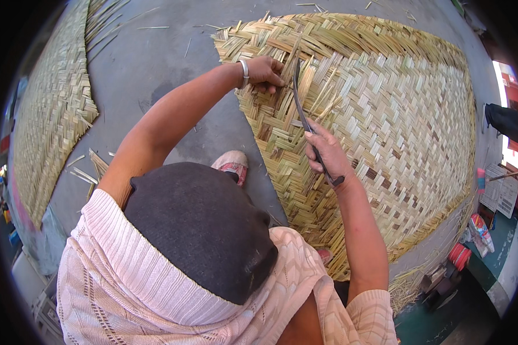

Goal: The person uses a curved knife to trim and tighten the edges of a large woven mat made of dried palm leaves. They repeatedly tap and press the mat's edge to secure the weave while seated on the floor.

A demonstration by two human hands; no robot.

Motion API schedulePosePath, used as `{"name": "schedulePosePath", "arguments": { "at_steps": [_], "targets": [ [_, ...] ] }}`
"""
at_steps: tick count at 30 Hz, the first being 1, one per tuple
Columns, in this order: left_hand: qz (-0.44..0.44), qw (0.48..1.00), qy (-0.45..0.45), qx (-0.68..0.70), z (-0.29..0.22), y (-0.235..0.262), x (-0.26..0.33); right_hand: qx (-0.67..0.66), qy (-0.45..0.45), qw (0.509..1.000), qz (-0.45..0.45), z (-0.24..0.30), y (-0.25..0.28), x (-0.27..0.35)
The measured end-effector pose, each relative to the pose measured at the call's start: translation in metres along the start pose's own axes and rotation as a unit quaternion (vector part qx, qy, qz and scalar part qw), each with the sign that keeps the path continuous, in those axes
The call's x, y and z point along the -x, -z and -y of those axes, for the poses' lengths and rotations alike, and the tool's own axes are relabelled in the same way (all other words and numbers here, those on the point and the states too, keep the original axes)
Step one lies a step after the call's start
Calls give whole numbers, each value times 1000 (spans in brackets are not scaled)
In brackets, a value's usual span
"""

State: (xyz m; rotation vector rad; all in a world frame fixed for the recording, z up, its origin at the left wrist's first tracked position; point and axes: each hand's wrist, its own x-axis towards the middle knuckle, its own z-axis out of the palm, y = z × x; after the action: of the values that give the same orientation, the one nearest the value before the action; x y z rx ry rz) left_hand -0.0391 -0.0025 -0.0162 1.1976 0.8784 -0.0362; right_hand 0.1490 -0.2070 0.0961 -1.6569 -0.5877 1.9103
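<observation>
A large woven mat of flat straw-coloured strips [385, 115] lies on the floor before me, with a braided-looking border along its far edge. Over its left part, my left hand [265, 75], wearing a silvery bangle, is closed with its fingertips pinching an upright strip [289, 72] that stands out of the weave. My right hand [328, 148] grips a thin, dark, curved knife [299, 95] by its lower part. The blade reaches up beside the left fingers, apart from them, and its tip is above the mat. Several loose strip ends [328, 100] stick up right of the blade.
A second woven mat [52, 121] lies at the left, with loose strips fraying from its far edge. Cut scraps [86, 172] are scattered on the grey floor [172, 63]. Shoes show at the mat's edge. At the right are a red coil [459, 256], a bag and a straw pile [411, 287].
</observation>
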Motion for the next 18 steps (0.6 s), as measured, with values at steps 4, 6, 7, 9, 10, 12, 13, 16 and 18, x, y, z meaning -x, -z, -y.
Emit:
{"name": "schedulePosePath", "arguments": {
  "at_steps": [4,6,7,9,10,12,13,16,18],
  "targets": [
    [-25,1000,9,4,-4,-4,3,16,4,1000,-5,-4,-1,1],
    [-50,998,18,12,-6,-7,5,26,0,999,-21,-3,-4,2],
    [-64,998,20,19,-8,-8,6,32,0,999,-26,-3,-5,3],
    [-91,995,25,31,-9,-13,7,42,1,999,-34,-3,-8,3],
    [-107,993,26,33,-11,-15,7,44,2,998,-34,-3,-9,2],
    [-144,988,23,40,-12,-20,5,49,9,998,-34,-5,-9,-2],
    [-166,985,21,43,-13,-22,5,57,12,998,-38,-7,-10,-5],
    [-219,975,24,30,-14,-30,2,89,10,995,-36,-9,-8,-18],
    [-238,971,21,30,-14,-31,2,193,59,977,-62,-10,-9,-25]
  ]
}}
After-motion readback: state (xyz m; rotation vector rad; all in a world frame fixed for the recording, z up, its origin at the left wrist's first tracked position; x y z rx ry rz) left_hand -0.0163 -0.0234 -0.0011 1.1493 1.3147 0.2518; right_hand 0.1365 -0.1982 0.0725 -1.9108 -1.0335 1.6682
